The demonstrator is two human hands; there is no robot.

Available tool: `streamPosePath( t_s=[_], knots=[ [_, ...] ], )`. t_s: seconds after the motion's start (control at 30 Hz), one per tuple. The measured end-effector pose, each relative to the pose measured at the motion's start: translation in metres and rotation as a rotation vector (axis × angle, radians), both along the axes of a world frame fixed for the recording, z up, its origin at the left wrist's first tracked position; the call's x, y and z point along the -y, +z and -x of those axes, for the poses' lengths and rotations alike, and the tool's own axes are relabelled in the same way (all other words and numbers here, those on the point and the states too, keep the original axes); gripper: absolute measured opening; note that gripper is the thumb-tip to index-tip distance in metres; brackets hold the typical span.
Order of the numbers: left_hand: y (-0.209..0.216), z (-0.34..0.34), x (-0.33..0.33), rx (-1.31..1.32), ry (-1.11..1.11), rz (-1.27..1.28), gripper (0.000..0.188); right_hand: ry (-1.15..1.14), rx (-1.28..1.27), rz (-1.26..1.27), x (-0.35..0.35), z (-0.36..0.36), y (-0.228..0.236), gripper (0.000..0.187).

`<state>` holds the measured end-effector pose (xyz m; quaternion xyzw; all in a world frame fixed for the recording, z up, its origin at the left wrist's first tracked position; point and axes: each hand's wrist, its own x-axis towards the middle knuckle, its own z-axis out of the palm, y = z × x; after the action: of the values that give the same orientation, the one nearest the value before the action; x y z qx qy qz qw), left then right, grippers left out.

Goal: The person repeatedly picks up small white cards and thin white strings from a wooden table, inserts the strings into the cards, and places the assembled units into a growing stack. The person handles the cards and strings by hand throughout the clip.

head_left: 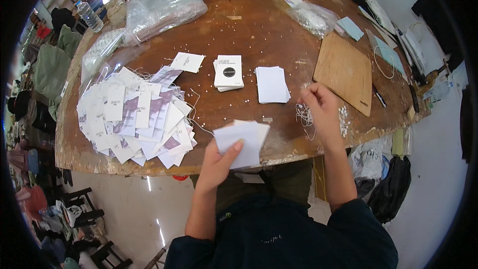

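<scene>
My left hand (215,163) is closed on a few white cards (241,142), fanned slightly, with the thumb pressed on top. Over the table's near right part, my right hand (322,108) has its fingers curled into a pinch at a small tangle of white strings (304,116). What lies between those fingertips is hidden. Beyond my hands are a neat stack of blank white cards (272,84) and a stack of printed cards (228,72) with a black round mark. A large heap of white and purple hang tags (134,119), some with strings, spreads at the left.
The worn brown table (249,25) is dotted with small white bits. Plastic-wrapped bundles (164,7) and a clear bottle (89,16) stand far left. A wooden board (344,69), a pen (380,98) and a plastic bag (313,17) lie right. Bags (391,189) sit below the right edge.
</scene>
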<state>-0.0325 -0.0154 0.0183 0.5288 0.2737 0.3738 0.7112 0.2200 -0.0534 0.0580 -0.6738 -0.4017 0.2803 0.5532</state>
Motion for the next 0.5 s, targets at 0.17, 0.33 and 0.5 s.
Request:
streamPosePath(
  t_s=[0.17, 0.33, 0.5],
  knots=[
    [0.003, -0.019, 0.006, 0.151, -0.153, 0.036, 0.035, 0.375, -0.194, -0.120, -0.001, 0.031, 0.006, 0.012],
    [-0.004, -0.031, 0.009, 0.011, -0.336, 0.065, 0.033, 0.517, -0.396, -0.047, -0.004, 0.033, 0.014, 0.012],
    [-0.009, -0.023, 0.016, -0.099, -0.266, 0.016, 0.033, 0.302, -0.955, -0.307, -0.013, 0.024, 0.012, 0.013]
  ],
)
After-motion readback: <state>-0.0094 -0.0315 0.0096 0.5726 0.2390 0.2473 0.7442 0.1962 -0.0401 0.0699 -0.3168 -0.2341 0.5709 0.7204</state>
